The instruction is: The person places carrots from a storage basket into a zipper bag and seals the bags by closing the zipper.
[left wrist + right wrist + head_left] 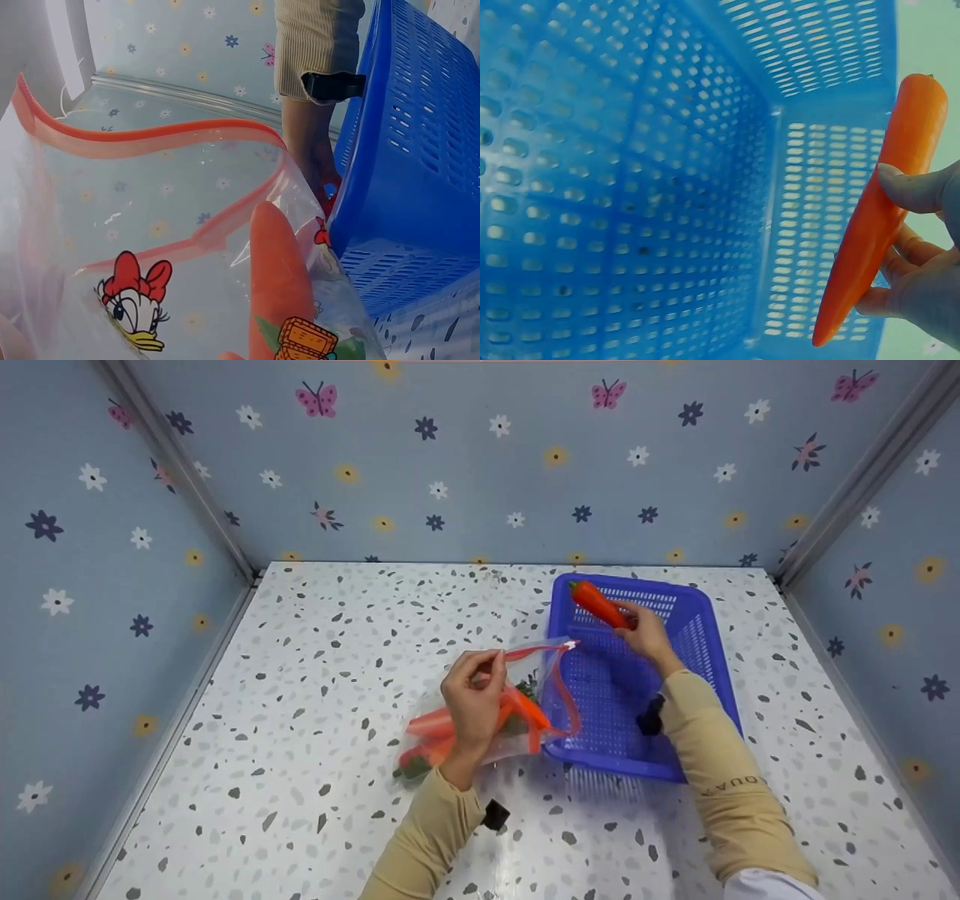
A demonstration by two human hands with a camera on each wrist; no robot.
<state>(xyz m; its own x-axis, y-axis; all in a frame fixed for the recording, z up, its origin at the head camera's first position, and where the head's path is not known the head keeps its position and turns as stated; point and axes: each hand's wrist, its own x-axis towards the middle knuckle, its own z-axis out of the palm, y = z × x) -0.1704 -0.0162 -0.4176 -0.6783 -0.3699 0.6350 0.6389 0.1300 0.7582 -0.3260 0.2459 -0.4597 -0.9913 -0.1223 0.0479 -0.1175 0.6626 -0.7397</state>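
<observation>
In the head view my right hand (646, 636) grips an orange carrot (596, 602) over the far part of a blue plastic basket (615, 766). In the right wrist view, thumb and fingers close round the middle of the carrot (911, 135), its tapered tip pointing down. My left hand (474, 697) pinches the rim of a clear zip bag (568, 690) with a red-orange strip, its mouth spread toward the basket. Inside the bag lie another carrot (279, 270) and some red and green pieces, partly hidden by the hand. A cartoon duck (135, 304) is printed on the bag.
The basket's slotted walls stand up around its bare floor, and the bag's mouth overlaps its left rim. Speckled white tabletop (300, 660) lies beneath. Blue flowered panels (480, 457) enclose the back and both sides.
</observation>
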